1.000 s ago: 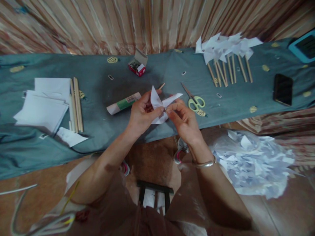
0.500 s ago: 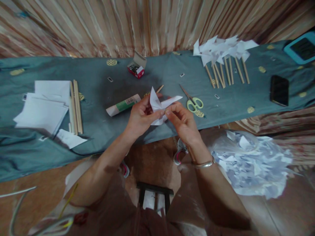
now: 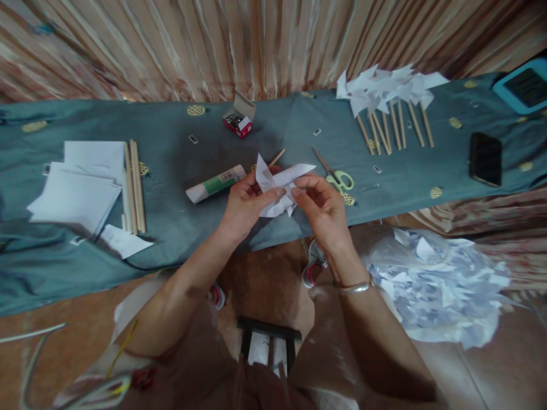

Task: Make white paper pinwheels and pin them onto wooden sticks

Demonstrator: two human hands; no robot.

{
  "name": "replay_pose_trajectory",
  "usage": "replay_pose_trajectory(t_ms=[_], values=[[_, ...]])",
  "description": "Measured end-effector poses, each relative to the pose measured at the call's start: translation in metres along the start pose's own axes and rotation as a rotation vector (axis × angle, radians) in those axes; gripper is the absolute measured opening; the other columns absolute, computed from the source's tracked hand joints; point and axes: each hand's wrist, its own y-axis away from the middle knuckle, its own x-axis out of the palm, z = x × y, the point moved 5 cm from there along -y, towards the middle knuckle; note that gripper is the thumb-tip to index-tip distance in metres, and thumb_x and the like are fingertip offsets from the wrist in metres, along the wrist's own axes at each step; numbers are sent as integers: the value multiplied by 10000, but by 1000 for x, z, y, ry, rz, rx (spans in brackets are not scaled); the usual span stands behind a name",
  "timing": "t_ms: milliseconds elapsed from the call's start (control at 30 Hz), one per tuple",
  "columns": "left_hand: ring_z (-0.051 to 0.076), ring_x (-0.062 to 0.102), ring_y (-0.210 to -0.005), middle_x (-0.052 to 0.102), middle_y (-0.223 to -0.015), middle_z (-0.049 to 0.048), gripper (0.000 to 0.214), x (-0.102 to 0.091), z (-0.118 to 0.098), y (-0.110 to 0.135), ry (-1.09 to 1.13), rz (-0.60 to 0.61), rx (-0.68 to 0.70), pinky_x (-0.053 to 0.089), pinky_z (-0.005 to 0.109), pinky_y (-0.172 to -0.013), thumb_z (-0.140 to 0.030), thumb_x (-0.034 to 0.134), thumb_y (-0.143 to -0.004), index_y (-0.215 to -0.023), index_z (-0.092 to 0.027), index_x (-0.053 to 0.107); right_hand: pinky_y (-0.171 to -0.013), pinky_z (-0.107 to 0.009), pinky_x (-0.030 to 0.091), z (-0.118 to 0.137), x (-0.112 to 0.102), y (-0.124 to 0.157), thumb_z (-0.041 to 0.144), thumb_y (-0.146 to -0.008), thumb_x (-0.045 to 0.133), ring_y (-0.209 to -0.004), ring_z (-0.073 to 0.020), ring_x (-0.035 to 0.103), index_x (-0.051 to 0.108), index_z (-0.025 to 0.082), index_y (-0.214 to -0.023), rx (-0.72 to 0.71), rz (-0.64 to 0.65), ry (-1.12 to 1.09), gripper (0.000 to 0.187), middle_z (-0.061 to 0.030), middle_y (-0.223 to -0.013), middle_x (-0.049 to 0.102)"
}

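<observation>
A white paper pinwheel (image 3: pixel 273 181), its blades folded towards the middle, is held between my two hands above the table's front edge. My left hand (image 3: pixel 245 202) is closed on its left side, thumb pressed near the centre. Fingers and thumb of my right hand (image 3: pixel 322 205) pinch its right side. Past the paper pokes the tip of a thin wooden stick (image 3: pixel 278 156); the rest is hidden. Green-handled scissors (image 3: pixel 339 179) lie just beyond my right hand. Beside my left hand rests a white and green tube (image 3: pixel 216 183).
Paper squares (image 3: pixel 77 193) and wooden sticks (image 3: pixel 135 188) lie left. A small red box (image 3: pixel 238 122) of metal pins stands open at the back. Finished pinwheels (image 3: pixel 384 94), a phone (image 3: pixel 485 159) and a blue-framed device (image 3: pixel 525 85) are right. A bag of paper pieces (image 3: pixel 440 290) sits below.
My right fingers have drawn back slightly to the right from the pinwheel's centre, so more of its folded middle shows. My left hand keeps its hold.
</observation>
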Motion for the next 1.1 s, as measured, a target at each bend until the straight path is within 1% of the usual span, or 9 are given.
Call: replay_pose_trajectory(t_ms=[67,100,133,200,267,300,500,733,1100], values=[[156,671,-749,734,-848,2,381,0,2,-1,39,-7,-24,538,281,-706,-283,843,-590,-930,-198,692,-841,-327,489,-4,-7,-1,438,-746,730,-903,-160,614,626,238,-853,68,-123,-106,249,-24,-1040,660],[156,673,-748,734,-849,3,376,0,3,0,53,-1,-35,537,283,-703,-274,842,-590,-926,-199,691,-824,-323,496,-5,-8,-1,433,-719,755,-870,-155,620,635,235,-844,110,-136,-157,263,-19,-1001,675],[155,673,-742,734,-847,4,372,1,3,0,62,8,-44,535,283,-696,-268,841,-593,-925,-199,688,-800,-319,503,-5,-6,-2,437,-708,766,-825,-150,623,649,232,-840,154,-103,-201,271,-9,-936,689],[148,667,-714,730,-828,1,357,3,4,2,68,33,-67,528,280,-676,-265,836,-604,-920,-195,686,-742,-309,510,-3,2,0,456,-705,770,-724,-139,615,678,226,-820,239,38,-282,272,14,-786,692],[136,651,-669,719,-778,-10,334,4,4,4,66,51,-89,520,269,-651,-270,835,-604,-893,-189,688,-704,-297,511,1,8,2,453,-688,790,-658,-125,601,694,220,-763,292,152,-346,263,31,-709,688],[129,641,-648,711,-752,-16,326,5,4,5,63,56,-99,517,262,-641,-276,837,-600,-875,-185,688,-695,-291,511,2,9,3,443,-668,810,-642,-118,598,695,217,-730,306,178,-370,261,37,-692,689],[114,616,-619,704,-723,-19,411,3,4,7,40,30,-114,504,241,-632,-320,882,-529,-865,-163,703,-690,-270,523,-2,10,3,410,-555,882,-627,-101,611,697,219,-659,370,147,-407,286,47,-688,709],[109,589,-573,699,-680,-11,333,0,6,7,7,50,-95,489,241,-592,-355,876,-544,-749,-148,715,-649,-264,531,-8,10,0,397,-454,919,-585,-100,605,691,225,-578,383,48,-426,311,55,-629,700],[96,569,-590,696,-677,-17,252,-3,5,7,-33,0,-60,471,229,-603,-314,857,-563,-721,-150,750,-638,-257,518,-10,11,1,339,-510,908,-595,-106,609,731,221,-639,413,74,-384,249,32,-647,718]])
